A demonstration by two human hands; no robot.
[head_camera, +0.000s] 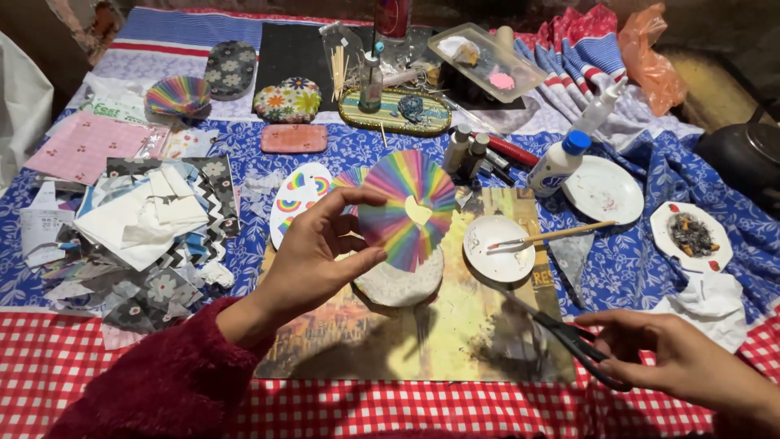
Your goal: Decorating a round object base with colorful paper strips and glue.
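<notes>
Above the white oval [400,284], left hand [313,260] pinches rainbow disc's [406,207] edge.

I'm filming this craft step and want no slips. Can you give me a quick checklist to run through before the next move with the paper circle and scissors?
1. Left hand grips rainbow paper circle at its edge: ok.
2. Heart-shaped hole in the circle's centre visible: ok.
3. Right hand holds scissors: ok.
4. Scissor blades shut, clear of the left hand: ok.
5. Brush rests across small white plate: ok.
6. Glue bottle capped: ok.
</notes>
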